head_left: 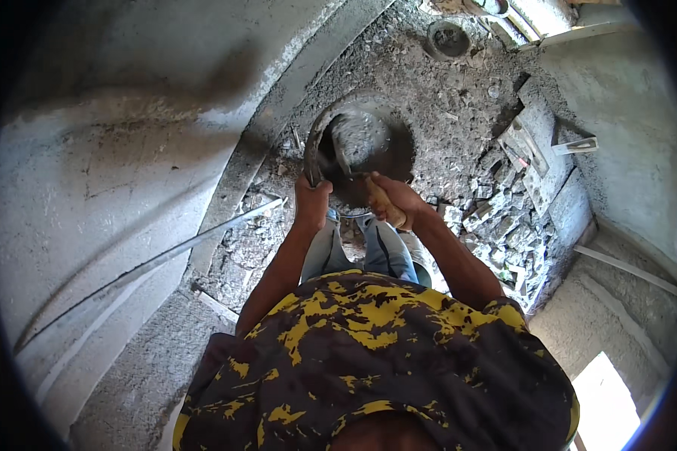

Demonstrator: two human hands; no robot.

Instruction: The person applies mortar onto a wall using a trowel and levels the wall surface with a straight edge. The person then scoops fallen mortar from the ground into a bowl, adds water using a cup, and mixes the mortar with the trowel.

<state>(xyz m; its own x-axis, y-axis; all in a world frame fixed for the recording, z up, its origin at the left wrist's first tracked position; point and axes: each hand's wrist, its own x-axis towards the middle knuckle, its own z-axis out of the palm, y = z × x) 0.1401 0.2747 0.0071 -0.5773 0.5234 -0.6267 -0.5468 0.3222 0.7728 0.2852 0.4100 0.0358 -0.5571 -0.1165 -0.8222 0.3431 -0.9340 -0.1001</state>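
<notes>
A round dark bucket (314,146) stands on the ground in front of my legs, with wet grey mortar (367,139) inside. My left hand (312,201) is closed on the bucket's near left rim. In my right hand (400,201) is the handle of a trowel (346,161), which reaches down into the bucket. Mortar coats and partly hides the trowel's blade, so its outline is hard to make out. Both hands are close together at the near side of the bucket.
A long metal straightedge (165,252) slants along the left wall. Broken rubble (504,225) covers the ground at right, beside a grey board (538,177) with a hand tool (525,146) on it. A smaller round container (449,39) sits at the far side.
</notes>
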